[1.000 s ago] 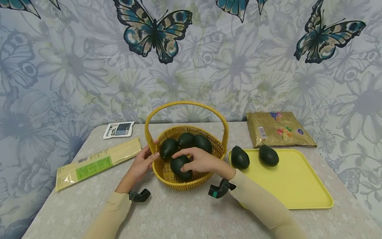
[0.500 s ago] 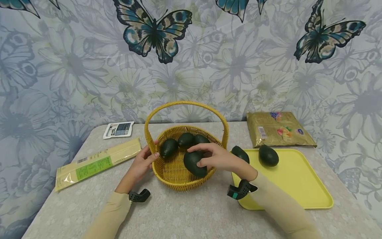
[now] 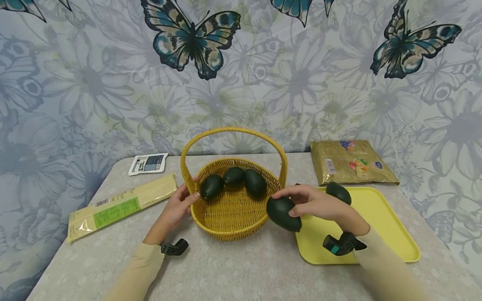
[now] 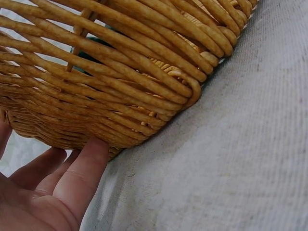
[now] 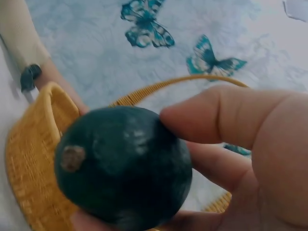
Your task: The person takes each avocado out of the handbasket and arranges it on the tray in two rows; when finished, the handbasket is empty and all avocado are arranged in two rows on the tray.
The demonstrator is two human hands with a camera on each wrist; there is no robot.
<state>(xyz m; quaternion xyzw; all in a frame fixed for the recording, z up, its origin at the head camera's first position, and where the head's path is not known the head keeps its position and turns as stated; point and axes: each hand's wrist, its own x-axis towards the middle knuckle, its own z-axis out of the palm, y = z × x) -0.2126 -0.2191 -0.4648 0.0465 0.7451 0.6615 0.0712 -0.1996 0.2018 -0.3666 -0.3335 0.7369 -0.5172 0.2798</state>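
Note:
My right hand (image 3: 314,202) grips a dark green avocado (image 3: 283,213) between thumb and fingers, between the basket's right side and the tray. In the right wrist view the avocado (image 5: 122,168) shows its brown stem end. A yellow wicker basket (image 3: 229,232) with a tall handle stands at the middle; 3 avocados (image 3: 255,184) lie along its back and left side. My left hand (image 3: 180,205) holds the basket's left rim near the handle's foot. In the left wrist view its fingers (image 4: 84,178) lie against the woven outer wall.
A yellow tray (image 3: 369,234) lies to the right, with one avocado (image 3: 338,193) at its back edge; another is mostly hidden behind my right hand. A gold packet (image 3: 354,163) lies behind it. On the left are a long flat packet (image 3: 122,207) and a small white pouch (image 3: 148,163).
My right hand has lifted the avocado from the front of the basket and carried it right, past the rim toward the tray. The left hand has stayed at the basket's rim.

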